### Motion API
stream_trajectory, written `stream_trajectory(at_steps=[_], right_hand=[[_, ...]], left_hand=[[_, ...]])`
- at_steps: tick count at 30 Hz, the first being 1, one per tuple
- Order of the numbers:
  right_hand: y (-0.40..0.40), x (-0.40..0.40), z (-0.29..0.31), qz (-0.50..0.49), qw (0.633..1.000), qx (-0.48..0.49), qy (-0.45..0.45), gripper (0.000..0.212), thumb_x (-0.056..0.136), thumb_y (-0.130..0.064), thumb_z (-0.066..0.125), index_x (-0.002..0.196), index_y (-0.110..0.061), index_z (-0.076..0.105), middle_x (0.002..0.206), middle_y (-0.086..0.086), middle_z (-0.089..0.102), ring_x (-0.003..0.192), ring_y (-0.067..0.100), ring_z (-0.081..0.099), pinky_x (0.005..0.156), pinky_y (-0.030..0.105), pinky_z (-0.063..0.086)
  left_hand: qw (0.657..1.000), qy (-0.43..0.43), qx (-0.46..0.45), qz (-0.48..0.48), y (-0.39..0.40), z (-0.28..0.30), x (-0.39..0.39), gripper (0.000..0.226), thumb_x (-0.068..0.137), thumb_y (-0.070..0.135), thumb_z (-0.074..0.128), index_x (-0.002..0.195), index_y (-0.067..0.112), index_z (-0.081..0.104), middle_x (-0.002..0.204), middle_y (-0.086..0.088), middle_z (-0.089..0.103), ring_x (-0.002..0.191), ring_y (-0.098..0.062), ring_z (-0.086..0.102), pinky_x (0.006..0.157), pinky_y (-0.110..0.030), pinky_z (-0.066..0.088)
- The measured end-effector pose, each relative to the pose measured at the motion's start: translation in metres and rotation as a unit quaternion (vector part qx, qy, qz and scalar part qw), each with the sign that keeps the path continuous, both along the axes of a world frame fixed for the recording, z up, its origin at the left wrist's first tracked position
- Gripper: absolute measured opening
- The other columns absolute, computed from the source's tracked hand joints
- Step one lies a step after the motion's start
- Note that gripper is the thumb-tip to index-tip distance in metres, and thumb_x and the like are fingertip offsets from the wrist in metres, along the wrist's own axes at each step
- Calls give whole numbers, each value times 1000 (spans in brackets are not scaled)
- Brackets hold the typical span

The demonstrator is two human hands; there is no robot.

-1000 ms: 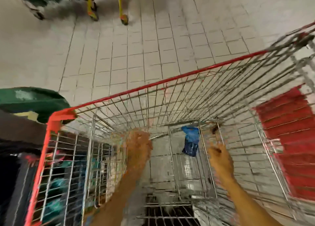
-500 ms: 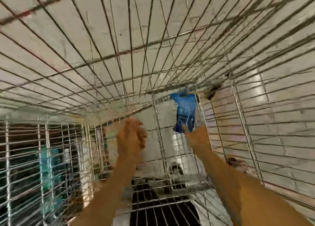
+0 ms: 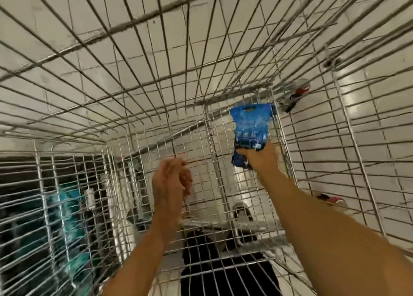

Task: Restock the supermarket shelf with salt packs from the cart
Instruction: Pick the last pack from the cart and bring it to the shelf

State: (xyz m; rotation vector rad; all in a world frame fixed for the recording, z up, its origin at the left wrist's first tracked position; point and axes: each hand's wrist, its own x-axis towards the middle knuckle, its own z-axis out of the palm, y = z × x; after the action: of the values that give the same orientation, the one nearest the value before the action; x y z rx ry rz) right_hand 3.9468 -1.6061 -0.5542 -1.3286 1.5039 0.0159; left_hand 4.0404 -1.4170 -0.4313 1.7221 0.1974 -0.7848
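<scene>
One salt pack (image 3: 251,130): blue plastic pouch, shiny, crumpled, darker blue band across the lower part, print too blurred to read. It sits deep in the far right corner of the cart (image 3: 134,108), leaning up against the end wire wall, lower end in the person's grip.

Right hand (image 3: 260,159) reaches down into the basket and holds the pack's bottom edge, fingers curled around it; thumb side hidden behind the pouch. Left hand (image 3: 171,180) hangs mid-basket, well apart from the pack, fingers loosely bent and relaxed, holding nothing, touching nothing that shows.

Count: one pack, two hands, one cart. Only thing visible inside the basket is that single pack. Cart is bare silver wire mesh all around, grid bottom, view looking straight down into it.

Through the wire: pale tiled floor (image 3: 380,139) below and to the right, blurred teal shapes (image 3: 71,217) beyond the left wall, cannot tell what. Dark patch under the near end of the basket.
</scene>
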Motion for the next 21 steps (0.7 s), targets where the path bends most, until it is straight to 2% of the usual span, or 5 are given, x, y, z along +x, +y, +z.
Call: stream_trajectory(at_steps=[6,10,13,18,21], right_hand=[[23,-22,36,-8,991,78,-104,62,70,5,82,125,-8,59,115,10,70,102,25,68,82,35,57],[33,-35,87,-43,980,140,-132,58,71,1,83,120,-21,60,109,4,73,90,19,73,69,30,59],[39,-42,139,-66,977,132,-156,55,71,1,83,115,-25,62,100,-3,75,77,8,74,62,25,61],[59,-42,252,-59,969,136,-200,54,74,-1,81,124,-14,63,103,4,77,90,21,74,66,27,59],[73,-41,328,-28,969,106,-223,50,72,-3,83,117,-14,66,100,6,77,89,23,74,66,28,59]], left_hand=[[1000,-4,8,9,3,23,13,27,99,20,51,78,28,67,60,2,63,48,-9,52,38,-20,38],[999,-10,23,23,4,61,19,17,99,19,53,87,18,65,62,0,62,48,-10,52,39,-21,39],[999,-17,19,40,5,102,25,16,99,19,54,87,15,65,59,4,60,48,-9,51,39,-20,38],[999,-35,-12,36,14,197,28,18,99,20,51,85,12,60,58,2,57,46,-9,47,38,-20,36],[997,-19,-17,79,19,262,30,15,95,14,52,85,13,62,57,-1,59,37,-8,45,35,-18,32]])
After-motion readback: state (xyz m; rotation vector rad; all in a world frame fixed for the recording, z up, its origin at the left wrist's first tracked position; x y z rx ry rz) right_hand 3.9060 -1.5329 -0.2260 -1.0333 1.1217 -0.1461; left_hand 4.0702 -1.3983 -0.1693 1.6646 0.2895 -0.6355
